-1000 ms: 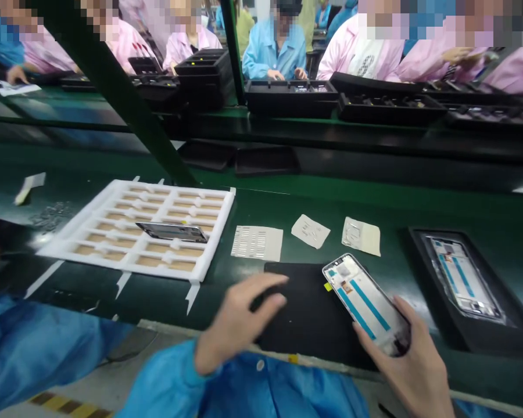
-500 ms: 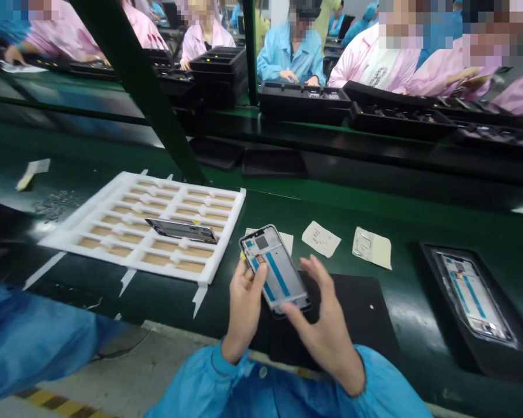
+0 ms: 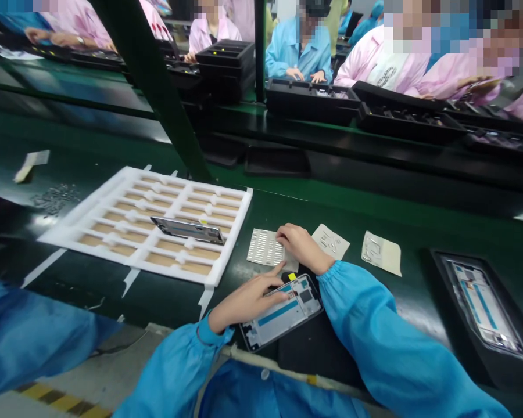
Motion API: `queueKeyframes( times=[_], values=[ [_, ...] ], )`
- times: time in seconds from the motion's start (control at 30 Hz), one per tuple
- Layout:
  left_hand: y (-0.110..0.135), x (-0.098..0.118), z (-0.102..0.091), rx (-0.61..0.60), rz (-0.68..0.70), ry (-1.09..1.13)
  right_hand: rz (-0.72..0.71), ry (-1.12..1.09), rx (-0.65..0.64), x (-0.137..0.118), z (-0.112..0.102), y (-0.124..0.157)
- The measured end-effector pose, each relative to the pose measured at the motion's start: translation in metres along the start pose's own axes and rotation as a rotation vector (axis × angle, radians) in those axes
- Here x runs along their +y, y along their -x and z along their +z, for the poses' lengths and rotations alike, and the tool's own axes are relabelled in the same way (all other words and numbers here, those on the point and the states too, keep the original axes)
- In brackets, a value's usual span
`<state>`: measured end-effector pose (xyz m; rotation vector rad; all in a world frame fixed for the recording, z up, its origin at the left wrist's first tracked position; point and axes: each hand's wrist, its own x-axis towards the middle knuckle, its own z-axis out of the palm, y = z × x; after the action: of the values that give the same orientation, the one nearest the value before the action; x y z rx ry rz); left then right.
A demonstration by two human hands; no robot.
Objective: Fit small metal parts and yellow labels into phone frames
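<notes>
A phone frame (image 3: 283,312) with blue strips lies flat on the black mat (image 3: 314,348) at the table's near edge. My left hand (image 3: 249,299) rests on its left part, fingers stretched out and pressing it down. My right hand (image 3: 302,247) reaches forward over the frame to a white sheet of small silver parts (image 3: 265,248). Its fingers curl down onto the sheet's right edge, and whether they grip anything is hidden.
A white foam tray (image 3: 113,186) on the left holds another phone frame (image 3: 188,230). Two paper sheets (image 3: 381,253) with small parts lie to the right. A black tray (image 3: 444,290) at far right holds a third frame. People work across the green conveyor (image 3: 375,203).
The phone frame went from both hands, held up, down onto the mat, turned sideways. My left hand now presses it and my right hand has moved forward to the parts sheet.
</notes>
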<state>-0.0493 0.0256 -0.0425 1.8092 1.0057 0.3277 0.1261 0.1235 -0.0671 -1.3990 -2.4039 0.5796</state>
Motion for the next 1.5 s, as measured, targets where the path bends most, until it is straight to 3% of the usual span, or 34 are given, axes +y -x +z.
queueKeyframes(
  times=[0.2,0.4,0.53,0.73,0.83,0.97,1.17,1.37,1.5],
  values=[
    [-0.002,0.0,0.0,0.009,-0.052,-0.057,0.012,0.095,-0.05,0.002,-0.008,0.0],
    [-0.004,-0.003,0.0,0.001,-0.076,-0.069,0.03,0.186,-0.047,-0.022,0.002,-0.002],
    [-0.006,-0.004,0.001,-0.014,-0.089,-0.08,0.057,0.138,0.023,-0.025,0.003,-0.003],
    [-0.006,0.001,0.002,-0.024,-0.065,-0.073,0.164,-0.124,0.247,0.002,-0.027,0.005],
    [-0.001,0.012,0.0,-0.009,-0.05,-0.114,0.186,-0.42,0.347,0.005,-0.042,0.025],
    [0.003,0.029,0.0,-0.037,-0.037,-0.218,0.204,-0.942,0.401,-0.004,-0.055,0.073],
    [-0.01,0.03,-0.003,-0.011,0.012,-0.332,0.344,-0.987,0.346,-0.014,-0.061,0.136],
    [-0.014,0.028,-0.013,0.032,-0.028,-0.411,0.385,-0.96,0.368,-0.009,-0.057,0.153],
    [-0.001,0.043,-0.004,0.093,0.005,-0.557,0.359,-0.864,0.375,-0.022,-0.061,0.163]
  ],
)
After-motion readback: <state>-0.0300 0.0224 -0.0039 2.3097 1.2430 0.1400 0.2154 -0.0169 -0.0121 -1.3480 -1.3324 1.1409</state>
